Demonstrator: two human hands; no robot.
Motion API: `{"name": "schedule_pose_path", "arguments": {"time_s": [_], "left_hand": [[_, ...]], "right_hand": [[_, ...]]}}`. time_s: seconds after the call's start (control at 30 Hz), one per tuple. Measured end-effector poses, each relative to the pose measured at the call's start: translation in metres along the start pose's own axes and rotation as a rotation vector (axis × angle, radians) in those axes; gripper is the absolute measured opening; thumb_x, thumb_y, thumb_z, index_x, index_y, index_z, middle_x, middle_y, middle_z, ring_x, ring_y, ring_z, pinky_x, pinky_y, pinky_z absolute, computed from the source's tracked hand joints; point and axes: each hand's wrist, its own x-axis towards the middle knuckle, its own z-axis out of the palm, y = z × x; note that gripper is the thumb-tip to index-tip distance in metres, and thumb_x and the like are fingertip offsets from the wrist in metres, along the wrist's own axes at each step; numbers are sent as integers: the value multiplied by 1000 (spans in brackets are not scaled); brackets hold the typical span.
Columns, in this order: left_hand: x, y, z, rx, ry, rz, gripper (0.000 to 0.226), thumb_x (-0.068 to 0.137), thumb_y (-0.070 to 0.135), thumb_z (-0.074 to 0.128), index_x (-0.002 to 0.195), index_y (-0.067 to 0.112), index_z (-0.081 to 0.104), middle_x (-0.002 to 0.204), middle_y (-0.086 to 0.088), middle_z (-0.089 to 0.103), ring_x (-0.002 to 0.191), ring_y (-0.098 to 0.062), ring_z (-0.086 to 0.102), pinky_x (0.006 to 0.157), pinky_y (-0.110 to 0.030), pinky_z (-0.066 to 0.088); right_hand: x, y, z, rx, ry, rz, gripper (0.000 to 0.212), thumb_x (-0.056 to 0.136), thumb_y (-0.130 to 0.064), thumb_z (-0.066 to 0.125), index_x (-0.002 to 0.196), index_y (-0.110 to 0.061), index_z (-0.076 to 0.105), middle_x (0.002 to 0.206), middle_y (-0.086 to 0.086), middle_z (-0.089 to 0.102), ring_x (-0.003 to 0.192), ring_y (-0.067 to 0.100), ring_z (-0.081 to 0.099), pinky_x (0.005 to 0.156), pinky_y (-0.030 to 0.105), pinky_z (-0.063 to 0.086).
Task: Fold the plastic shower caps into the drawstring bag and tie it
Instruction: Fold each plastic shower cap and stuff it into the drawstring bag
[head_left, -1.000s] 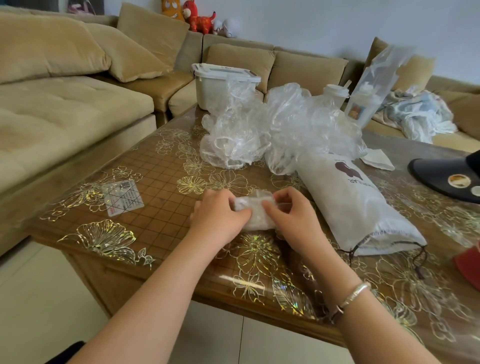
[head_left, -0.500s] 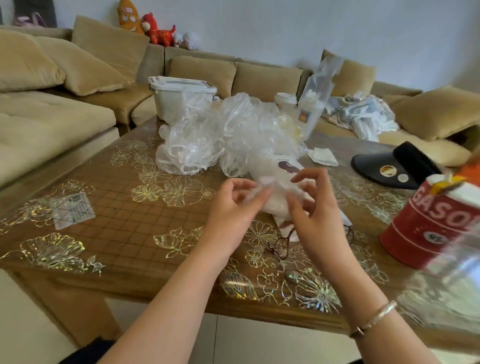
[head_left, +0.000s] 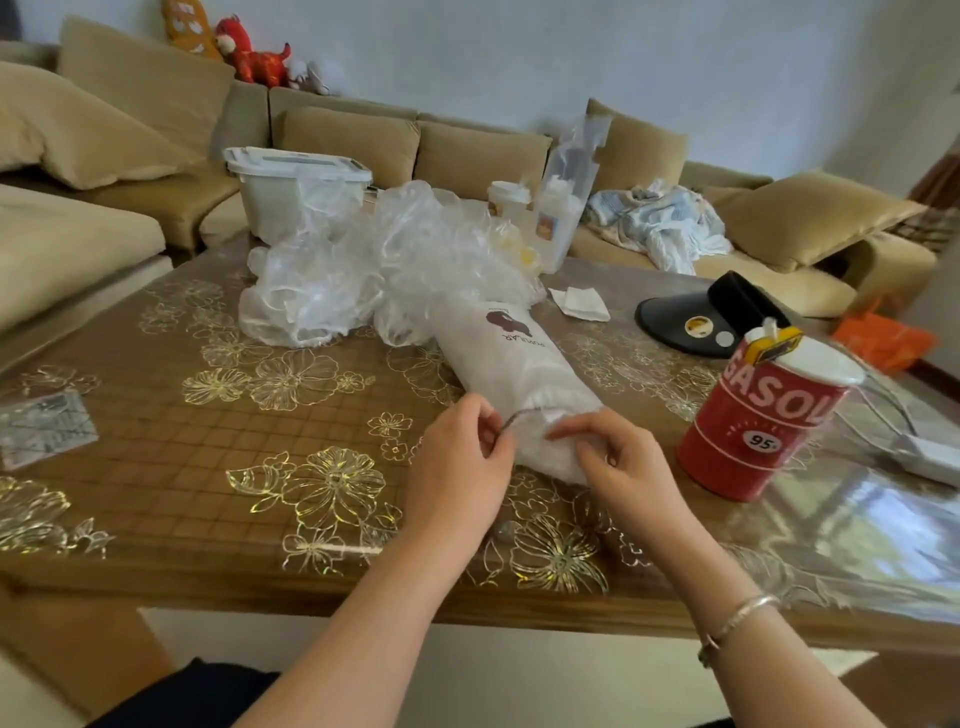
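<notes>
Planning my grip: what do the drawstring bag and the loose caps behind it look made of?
Drawstring bag: seemingly matte, white, soft fabric or non-woven; it creases softly without glare. Shower caps: thin, clear, glossy plastic film, crinkled and see-through, with bright highlights. Probably slippery.

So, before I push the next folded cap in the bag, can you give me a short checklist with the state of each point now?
1. Mouth of the white drawstring bag faces the hands: ok.
2. Left hand pinches the dark drawstring cord at the mouth: ok.
3. Right hand grips the rim of the mouth: ok.
4. Folded cap fully inside: cannot tell, the hands hide the opening.
5. Pile of clear plastic shower caps left behind the bag: not ok, more to fold.
6. Red tin can close to the right hand: not ok, it may be knocked.
</notes>
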Motion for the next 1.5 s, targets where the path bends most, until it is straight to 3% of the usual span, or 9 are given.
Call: {"name": "schedule_pose_path", "arguments": {"time_s": [0.2,0.3,0.4,0.57,0.73,0.9,1.0,1.2,1.5], "left_hand": [[0,0,-5,19,6,34,19,94,23,62,79,24,52,74,9,57,68,-5,55,57,-21,44],[3,-3,-12,28,-28,39,26,93,18,64,73,26,49,71,8,58,66,-5,55,56,-16,40],[4,-5,-20,36,-91,18,22,93,18,64,75,23,53,73,7,61,67,-7,57,59,-22,46],[3,-12,-30,95,-161,-16,17,94,19,63,79,24,56,76,7,64,72,-8,60,65,-28,51],[1,-14,-27,72,-142,-40,14,92,20,65,81,22,59,77,7,66,70,-4,61,56,-15,40],[-2,-12,-20,-35,-146,-92,10,91,24,67,84,20,61,79,4,70,74,-11,65,64,-26,51],[-3,-10,-21,-87,-151,-94,12,89,30,70,88,20,64,81,5,69,76,-10,64,67,-25,52],[-1,-17,-44,-98,-152,-86,3,92,23,67,92,21,67,85,10,66,78,-3,61,62,-12,41],[24,-67,-111,-79,4,-215,10,96,20,58,92,21,68,91,3,71,82,-10,66,66,-21,52]], "right_hand": [[15,3,22,-267,-151,-162,33,97,-6,48,124,-15,63,114,-10,55,101,-8,46,87,2,33],[29,7,37,-485,-160,-118,24,100,-18,43,107,-11,65,108,3,57,101,18,51,85,27,41],[43,6,48,-649,-177,5,33,99,-15,39,68,-13,51,76,3,58,72,22,55,58,27,40],[50,0,59,-805,-281,47,29,102,-11,34,87,-6,58,70,-2,50,55,12,45,49,21,37],[37,-10,48,-680,-259,113,24,98,-7,39,95,-8,62,69,-4,50,65,16,53,51,19,35],[4,-32,25,-522,-118,72,49,89,0,42,127,-23,64,122,5,66,92,21,65,77,34,55],[-4,-41,18,-507,52,58,39,88,-5,46,105,-26,73,93,1,72,62,17,62,57,30,51],[-1,-58,29,-341,215,-85,27,85,-1,50,73,-17,68,60,-5,61,48,11,49,46,27,33],[41,-88,116,-214,52,-169,23,90,-6,47,82,-14,67,71,-6,61,58,9,50,53,26,33]]}}
